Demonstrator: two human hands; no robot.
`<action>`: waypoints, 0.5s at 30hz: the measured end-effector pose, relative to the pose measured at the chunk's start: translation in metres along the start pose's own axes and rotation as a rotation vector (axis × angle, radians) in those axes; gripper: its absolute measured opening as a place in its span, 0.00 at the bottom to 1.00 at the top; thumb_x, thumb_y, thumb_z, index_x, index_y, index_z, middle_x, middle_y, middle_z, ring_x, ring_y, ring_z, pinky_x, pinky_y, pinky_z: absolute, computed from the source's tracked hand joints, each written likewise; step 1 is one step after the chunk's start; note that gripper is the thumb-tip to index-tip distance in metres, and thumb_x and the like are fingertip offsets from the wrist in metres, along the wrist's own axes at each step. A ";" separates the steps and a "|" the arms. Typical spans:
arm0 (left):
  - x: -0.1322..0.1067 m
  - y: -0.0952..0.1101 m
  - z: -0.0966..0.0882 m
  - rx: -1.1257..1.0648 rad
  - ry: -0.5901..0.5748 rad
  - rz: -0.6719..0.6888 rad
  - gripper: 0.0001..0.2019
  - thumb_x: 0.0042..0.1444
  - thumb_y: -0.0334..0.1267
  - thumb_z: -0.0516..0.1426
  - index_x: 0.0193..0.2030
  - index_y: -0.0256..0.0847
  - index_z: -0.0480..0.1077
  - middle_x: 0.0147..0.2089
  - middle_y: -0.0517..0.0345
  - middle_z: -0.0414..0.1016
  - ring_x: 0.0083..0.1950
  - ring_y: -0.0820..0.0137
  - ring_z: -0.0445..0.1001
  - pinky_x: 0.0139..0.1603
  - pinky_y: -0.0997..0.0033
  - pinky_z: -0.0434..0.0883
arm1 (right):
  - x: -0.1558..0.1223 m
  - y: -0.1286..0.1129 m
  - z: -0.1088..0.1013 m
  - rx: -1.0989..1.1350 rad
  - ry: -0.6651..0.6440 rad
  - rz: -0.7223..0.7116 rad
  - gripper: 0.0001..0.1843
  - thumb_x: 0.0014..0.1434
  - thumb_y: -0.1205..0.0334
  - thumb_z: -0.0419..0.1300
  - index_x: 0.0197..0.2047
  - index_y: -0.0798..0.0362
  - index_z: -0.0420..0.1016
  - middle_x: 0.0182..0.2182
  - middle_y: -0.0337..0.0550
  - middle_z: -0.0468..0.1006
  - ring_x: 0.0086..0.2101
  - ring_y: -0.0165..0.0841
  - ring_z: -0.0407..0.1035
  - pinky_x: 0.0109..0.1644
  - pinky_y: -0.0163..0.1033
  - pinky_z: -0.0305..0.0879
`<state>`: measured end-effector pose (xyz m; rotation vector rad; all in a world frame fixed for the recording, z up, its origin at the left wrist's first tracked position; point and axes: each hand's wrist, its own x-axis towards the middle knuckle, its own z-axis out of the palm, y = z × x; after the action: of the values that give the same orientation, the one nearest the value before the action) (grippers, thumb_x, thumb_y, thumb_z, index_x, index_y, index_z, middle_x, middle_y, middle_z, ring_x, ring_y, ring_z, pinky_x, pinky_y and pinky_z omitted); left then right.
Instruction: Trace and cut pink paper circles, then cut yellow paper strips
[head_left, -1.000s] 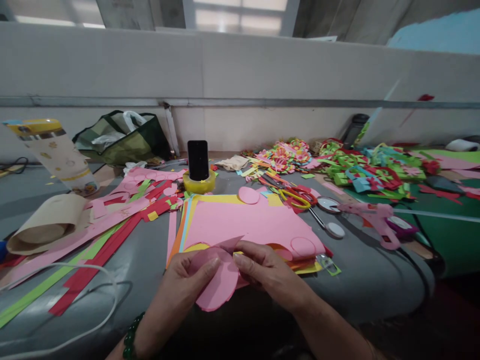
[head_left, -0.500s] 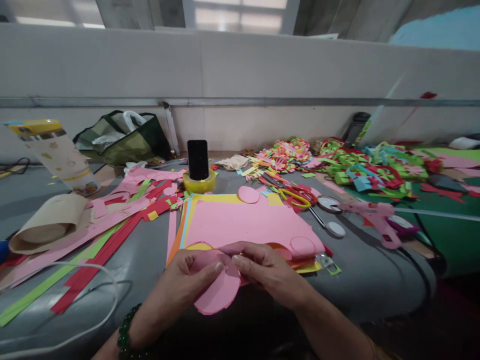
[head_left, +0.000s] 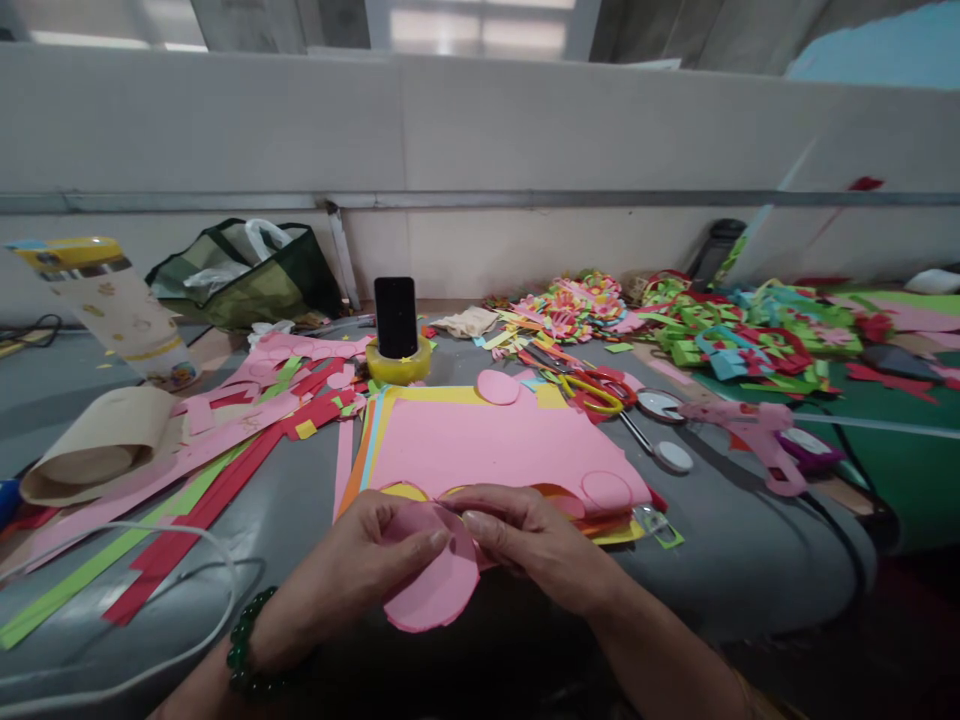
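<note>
A pink paper circle (head_left: 433, 588) hangs over the table's near edge. My left hand (head_left: 379, 550) is closed on it, thumb on the front face and fingers behind. My right hand (head_left: 521, 530) pinches at its upper right edge, its fingertips partly hidden by the paper. Just beyond both hands lies a stack of coloured sheets with a pink sheet (head_left: 487, 445) on top. Circles have been cut from that sheet's near edge, and another circle is outlined (head_left: 606, 490) at its right corner. A loose pink circle (head_left: 498, 387) rests at the stack's far edge.
Scissors (head_left: 592, 393) and a pink glue gun (head_left: 757, 435) lie to the right. A phone (head_left: 395, 318) stands in a tape roll (head_left: 399, 362). Paper strips (head_left: 195, 505), a white cable (head_left: 225, 590) and a tumbler (head_left: 124, 315) are at left. Piled paper flowers (head_left: 574, 308) sit at the back.
The pink circle has shifted slightly left and down and turned a little in my fingers. My left wrist has moved a bit left; both hands keep their grip.
</note>
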<state>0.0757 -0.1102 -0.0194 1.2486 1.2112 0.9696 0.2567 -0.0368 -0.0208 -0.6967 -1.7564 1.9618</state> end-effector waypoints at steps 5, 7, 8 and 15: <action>0.000 0.000 -0.002 0.061 -0.032 -0.018 0.20 0.53 0.51 0.57 0.23 0.35 0.71 0.18 0.62 0.60 0.21 0.78 0.52 0.20 0.78 0.49 | 0.000 0.000 0.000 -0.029 -0.006 -0.013 0.18 0.56 0.51 0.60 0.45 0.53 0.77 0.38 0.42 0.77 0.37 0.31 0.69 0.40 0.35 0.66; 0.000 0.001 -0.003 0.083 -0.059 -0.027 0.20 0.53 0.51 0.57 0.22 0.35 0.70 0.18 0.64 0.58 0.20 0.78 0.51 0.20 0.77 0.48 | 0.000 0.000 0.000 -0.041 -0.018 -0.032 0.17 0.57 0.52 0.60 0.46 0.52 0.77 0.40 0.42 0.77 0.40 0.31 0.69 0.42 0.35 0.65; 0.001 0.002 -0.003 0.091 -0.071 -0.025 0.20 0.53 0.51 0.57 0.23 0.35 0.71 0.18 0.64 0.58 0.20 0.78 0.51 0.20 0.77 0.48 | 0.000 0.001 0.000 -0.041 -0.026 -0.036 0.17 0.57 0.52 0.60 0.46 0.51 0.76 0.41 0.42 0.77 0.41 0.31 0.68 0.42 0.34 0.65; 0.001 0.002 -0.003 0.104 -0.128 -0.033 0.18 0.54 0.50 0.56 0.27 0.34 0.74 0.19 0.63 0.59 0.21 0.77 0.52 0.21 0.77 0.49 | 0.001 -0.003 -0.003 -0.083 0.000 -0.010 0.21 0.57 0.49 0.58 0.46 0.54 0.76 0.38 0.43 0.76 0.35 0.30 0.69 0.37 0.35 0.65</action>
<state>0.0729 -0.1080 -0.0170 1.3480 1.1900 0.7987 0.2573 -0.0336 -0.0184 -0.7135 -1.8474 1.8911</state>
